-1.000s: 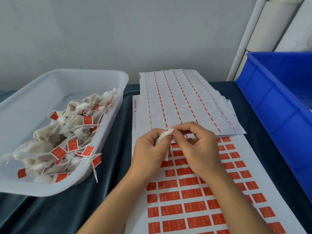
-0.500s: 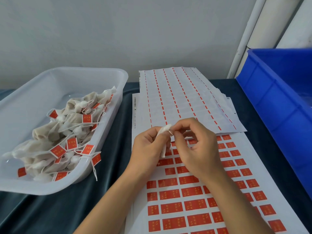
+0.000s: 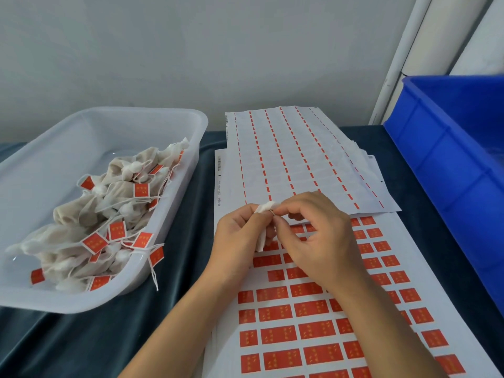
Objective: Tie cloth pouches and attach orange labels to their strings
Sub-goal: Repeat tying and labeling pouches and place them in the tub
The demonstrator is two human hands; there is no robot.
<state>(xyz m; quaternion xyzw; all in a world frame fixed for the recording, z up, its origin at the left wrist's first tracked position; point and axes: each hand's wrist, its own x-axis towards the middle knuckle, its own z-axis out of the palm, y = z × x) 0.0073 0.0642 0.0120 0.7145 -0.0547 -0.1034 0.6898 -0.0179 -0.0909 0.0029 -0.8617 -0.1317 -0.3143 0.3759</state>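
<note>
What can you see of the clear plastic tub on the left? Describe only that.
The clear plastic tub is a translucent, whitish rectangular container with rounded corners and a rolled rim. It sits on the dark cloth to the left of the label sheets, untouched by either hand. Its nearer half holds a heap of tied cloth pouches with orange labels; one labelled string hangs over the near rim.

Both hands (image 3: 283,236) pinching a white cloth pouch (image 3: 266,211) above orange label sheet (image 3: 313,334), finished pouches in clear tray (image 3: 174,124)
</note>
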